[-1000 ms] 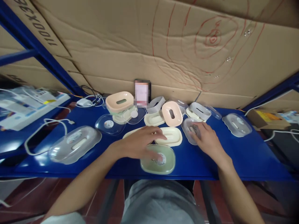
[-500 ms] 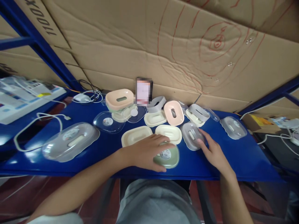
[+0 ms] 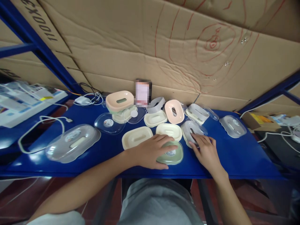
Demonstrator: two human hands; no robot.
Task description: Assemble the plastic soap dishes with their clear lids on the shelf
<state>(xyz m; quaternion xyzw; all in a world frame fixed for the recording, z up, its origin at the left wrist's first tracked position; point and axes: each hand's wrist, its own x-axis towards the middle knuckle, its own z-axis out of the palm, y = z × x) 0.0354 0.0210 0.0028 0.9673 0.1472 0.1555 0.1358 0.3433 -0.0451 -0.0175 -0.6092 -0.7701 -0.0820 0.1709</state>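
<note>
My left hand (image 3: 152,151) lies with fingers spread over a pale green soap box (image 3: 174,156) with a clear lid and a round label, near the table's front edge. To its right, my right hand (image 3: 207,153) has thumb and forefinger bent onto a grey soap box (image 3: 187,129) and grips it by its near right side. A clear lid edge juts out at this box's right, and its slot looks dark. Just beyond my left hand are two cream trays, a larger one (image 3: 133,139) and a smaller one (image 3: 171,129); the hand partly hides both.
A peach tray (image 3: 119,100) and a peach insert (image 3: 174,112) lie at the back, with grey rings and clear lids around them. A lidded box (image 3: 75,142) is at left, another clear-lidded one (image 3: 233,126) at right. Cardboard (image 3: 131,47) walls the back; cables (image 3: 42,118) run at left.
My right hand has shifted left and its fingers have curled over the grey box, whose slot turned from whitish to dark. The green box has moved slightly right under my left hand.
</note>
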